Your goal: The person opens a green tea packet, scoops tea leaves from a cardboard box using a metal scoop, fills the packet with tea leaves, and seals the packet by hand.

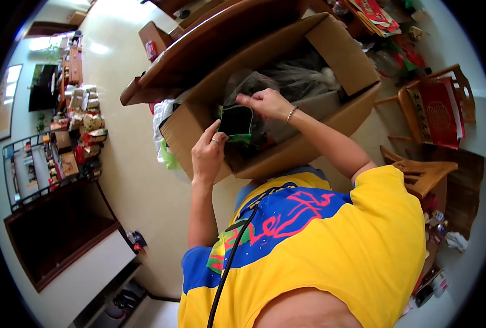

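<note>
My left hand [209,150] has its fingers closed on the left edge of a small black item with a green border [236,121]. Close to that item's upper right edge is my right hand [266,104], its thumb and fingers pinched together; what lies between them is too small to make out. Both hands are over a large open cardboard box [341,53]. Inside the box, clear plastic bags [297,76] lie beyond my right hand. A ring shows on my left hand and a bracelet on my right wrist.
A dark wooden tabletop [199,52] runs along the box's far side. Wooden chairs [418,172] stand at the right, one with a red bag [442,112] on it. White and green bags [162,131] lie left of the box. Shelves with packages [62,147] line the far left.
</note>
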Demonstrator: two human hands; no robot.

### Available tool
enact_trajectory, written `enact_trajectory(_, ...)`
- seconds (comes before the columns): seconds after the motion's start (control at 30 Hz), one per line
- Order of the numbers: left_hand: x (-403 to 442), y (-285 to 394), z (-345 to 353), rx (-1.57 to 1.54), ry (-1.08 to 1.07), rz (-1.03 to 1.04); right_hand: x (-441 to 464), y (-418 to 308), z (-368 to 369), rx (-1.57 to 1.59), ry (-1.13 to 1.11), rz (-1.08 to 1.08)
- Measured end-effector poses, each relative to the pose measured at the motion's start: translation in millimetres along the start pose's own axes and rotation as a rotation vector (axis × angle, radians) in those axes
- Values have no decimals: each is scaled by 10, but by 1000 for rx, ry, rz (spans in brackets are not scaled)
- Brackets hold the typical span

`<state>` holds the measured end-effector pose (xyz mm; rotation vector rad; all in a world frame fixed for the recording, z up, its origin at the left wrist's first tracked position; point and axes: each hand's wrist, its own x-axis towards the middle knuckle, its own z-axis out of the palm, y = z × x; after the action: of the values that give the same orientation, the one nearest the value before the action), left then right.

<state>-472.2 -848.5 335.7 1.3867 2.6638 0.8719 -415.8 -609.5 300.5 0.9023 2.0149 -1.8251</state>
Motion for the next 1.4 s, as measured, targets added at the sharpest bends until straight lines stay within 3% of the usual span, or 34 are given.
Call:
enact_trajectory(0.07, 20, 49, -24, -8, -28, 77, -243, 61, -26, -387, 107, -459)
enact_trajectory(0.13, 52, 115, -73, -23, -50, 175, -389, 103, -18, -447, 214, -422)
enact_trajectory(0.23, 113, 270, -243, -76, -44, 309, -756, 75, -18, -244, 380, -478)
enact_trajectory(0.4, 124, 527, -485, -98, -27, 696, -1630, -108, 44, -242, 598, -411)
enact_trajectory(0.5, 124, 824, -604, -128, 32, 965, -2048, 36, 77, -400, 760, -583)
enact_trajectory(0.67, -102, 1527, -886, -110, 41, 1188, -3072, 192, 241, -432, 1064, -657)
enact_trajectory(0.73, -244, 1848, -881, -172, 37, 1280, -3607, 275, 278, -530, 1067, -389)
enact_trajectory(1.0, -1078, 3270, -409, -501, -139, 1625, -5288, 1293, 238, -459, 1259, -290)
enact_trajectory(1.07, -1361, 3710, -316, -530, -174, 1696, -5819, 1509, 264, -473, 1233, -133)
enact_trajectory(1.4, -2762, 5790, 396, -773, -253, 1980, -8056, 2956, 192, -492, 1314, 217)
